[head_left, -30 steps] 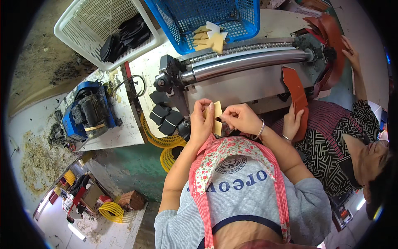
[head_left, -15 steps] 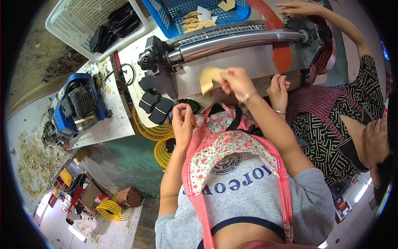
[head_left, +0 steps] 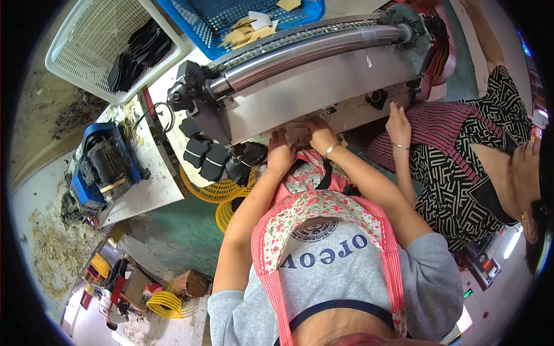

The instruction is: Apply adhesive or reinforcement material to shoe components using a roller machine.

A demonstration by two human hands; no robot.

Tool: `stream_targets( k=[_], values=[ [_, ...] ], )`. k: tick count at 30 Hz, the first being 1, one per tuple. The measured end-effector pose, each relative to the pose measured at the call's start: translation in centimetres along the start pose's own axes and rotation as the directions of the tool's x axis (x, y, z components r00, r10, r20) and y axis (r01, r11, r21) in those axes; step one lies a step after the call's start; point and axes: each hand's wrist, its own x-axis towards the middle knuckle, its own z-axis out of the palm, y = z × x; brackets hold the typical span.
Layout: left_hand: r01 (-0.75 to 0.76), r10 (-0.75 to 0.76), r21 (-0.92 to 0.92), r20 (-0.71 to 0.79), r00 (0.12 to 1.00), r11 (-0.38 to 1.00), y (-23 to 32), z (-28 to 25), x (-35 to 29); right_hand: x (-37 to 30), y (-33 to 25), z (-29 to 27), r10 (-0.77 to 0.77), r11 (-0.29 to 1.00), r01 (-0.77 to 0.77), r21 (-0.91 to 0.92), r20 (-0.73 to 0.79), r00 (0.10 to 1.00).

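Note:
A pale, flat cut piece [head_left: 298,135] lies between my two hands at the front edge of the roller machine [head_left: 311,57]. My left hand [head_left: 281,152] has its fingers closed on the left side of the piece. My right hand [head_left: 321,136] grips its right side, and part of the piece is hidden by the fingers. Both hands are low in front of the machine's smooth metal plate [head_left: 288,104], close to my apron. Black stacked pads [head_left: 214,160] sit just left of my left hand, some bundled with a light band.
Behind the machine stand a white basket [head_left: 63,57] with black pieces and a blue basket [head_left: 199,29] with tan pieces. A dirty blue motor unit [head_left: 101,164] is at left. Yellow baskets [head_left: 213,190] sit below the pads. A co-worker's hand [head_left: 398,126] is at right.
My right hand has come down and toward my left hand, bringing the flat piece. My left hand has moved right to meet it. The red-brown strip has gone from the rollers.

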Motion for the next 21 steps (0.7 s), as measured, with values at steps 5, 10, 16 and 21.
stream_targets(
  k=[5, 10, 16, 21],
  values=[
    [0.144, -0.172, 0.152, 0.19, 0.967, 0.978, -0.8, 2.6, 2.3, 2.0, 2.4, 6.7, 0.246, 0.928, -0.216, 0.302, -0.062, 0.967],
    [-0.034, 0.015, 0.161, 0.116, 0.993, 0.986, -1.6, 3.5, 1.7, 1.1, 1.7, 4.4, 0.333, 0.886, -0.331, 0.325, 0.049, 0.942],
    [-0.12, 0.074, 0.35, 0.141, 0.987, 0.929, -5.3, 3.9, -0.3, -1.1, 0.9, 6.8, 0.207, 0.955, -0.193, 0.224, -0.042, 0.977],
    [-0.187, 0.232, -0.179, 0.273, 0.934, 0.966, -0.8, -1.2, -1.7, -1.4, -3.2, 1.7, 0.451, 0.761, -0.426, 0.489, 0.072, 0.89]
  ],
)
